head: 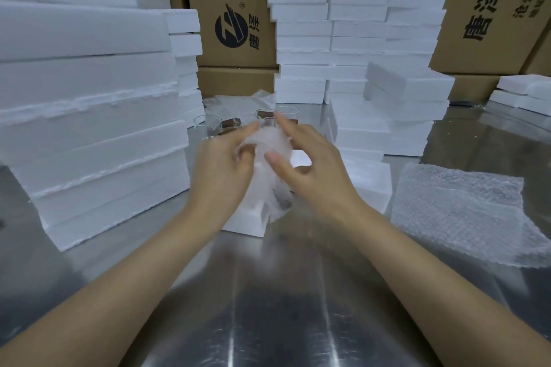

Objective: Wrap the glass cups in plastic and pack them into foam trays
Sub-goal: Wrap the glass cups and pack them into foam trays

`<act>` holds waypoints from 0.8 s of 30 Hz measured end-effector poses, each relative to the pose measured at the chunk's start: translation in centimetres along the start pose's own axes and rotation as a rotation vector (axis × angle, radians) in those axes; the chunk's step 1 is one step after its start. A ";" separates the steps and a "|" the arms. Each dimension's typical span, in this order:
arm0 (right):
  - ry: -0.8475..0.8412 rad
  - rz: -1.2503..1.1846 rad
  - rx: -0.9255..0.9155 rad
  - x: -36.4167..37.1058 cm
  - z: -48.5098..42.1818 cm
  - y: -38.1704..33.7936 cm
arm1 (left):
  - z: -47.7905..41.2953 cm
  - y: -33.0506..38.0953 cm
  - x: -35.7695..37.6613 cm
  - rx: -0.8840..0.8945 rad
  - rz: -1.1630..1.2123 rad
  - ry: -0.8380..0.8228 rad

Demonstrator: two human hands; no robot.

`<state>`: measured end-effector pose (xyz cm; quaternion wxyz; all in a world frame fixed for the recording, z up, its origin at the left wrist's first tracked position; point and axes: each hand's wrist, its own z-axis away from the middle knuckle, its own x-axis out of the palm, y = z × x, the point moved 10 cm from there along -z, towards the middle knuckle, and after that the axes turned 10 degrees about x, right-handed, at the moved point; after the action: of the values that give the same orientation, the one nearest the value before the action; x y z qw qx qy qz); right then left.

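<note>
Nearest, a shiny steel table top (268,322), with two bare forearms reaching across it. Just beyond, held up between both hands, a wrapped glass cup (268,182): a blurred bundle of white bubble plastic with a dark patch near its lower end. On its left side, the left hand (220,164), fingers curled into the plastic, forefinger laid toward the top. On its right side, the right hand (310,161), thumb pressed flat on the wrap, forefinger stretched over the top, other fingers curled behind; gripping, not spread. Under the bundle, a white foam tray (244,225) lying on the table; touching the bundle or not, cannot tell. To the right, a loose stack of clear bubble-plastic sheets (459,211). To the left, a tall pile of wide white foam slabs (89,128). Behind the hands, several bare clear glass cups (208,124) standing on the table, some with brown parts, and crumpled plastic film (238,101) past them. Farther back, columns of small white foam blocks (357,24) and brown cardboard cartons (232,9) printed in black.
</note>
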<state>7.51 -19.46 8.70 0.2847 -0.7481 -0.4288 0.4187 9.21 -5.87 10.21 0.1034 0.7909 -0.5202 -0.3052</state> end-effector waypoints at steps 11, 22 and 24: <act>-0.332 0.632 -0.049 3.4 0.0 2.9 | -0.5 -4.4 -0.6 -0.336 0.460 0.142; -0.242 0.058 0.088 0.6 -0.6 1.6 | -1.4 -3.4 -1.1 -0.314 0.493 0.029; -0.372 -0.152 0.139 1.5 -0.2 1.6 | -1.4 -3.3 -0.6 -0.341 0.567 -0.048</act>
<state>8.78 -18.86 7.00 0.2823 -0.6020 -0.4994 0.5554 12.43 -4.07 9.98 0.3026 0.5785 -0.6634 -0.3656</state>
